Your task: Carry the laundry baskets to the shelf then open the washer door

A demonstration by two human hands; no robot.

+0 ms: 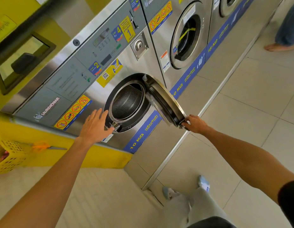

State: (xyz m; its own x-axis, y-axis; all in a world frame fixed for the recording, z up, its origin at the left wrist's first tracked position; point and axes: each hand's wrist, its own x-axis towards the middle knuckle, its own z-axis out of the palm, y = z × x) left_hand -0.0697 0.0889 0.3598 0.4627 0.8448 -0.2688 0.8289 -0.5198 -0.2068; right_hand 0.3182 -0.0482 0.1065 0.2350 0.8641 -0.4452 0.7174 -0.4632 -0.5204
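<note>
right hand grips washer door edge, swung wide | left hand spread at drum rim

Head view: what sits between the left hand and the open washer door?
The drum opening, empty, with the latch by the left hand. The right hand holds the washer door.

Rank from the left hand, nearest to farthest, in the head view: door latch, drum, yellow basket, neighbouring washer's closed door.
From the left hand:
1. Door latch, at the fingertips, right of the hand.
2. Drum, just up and right.
3. Yellow basket, far left, on the shelf.
4. Neighbouring washer's closed door, upper right.
</note>
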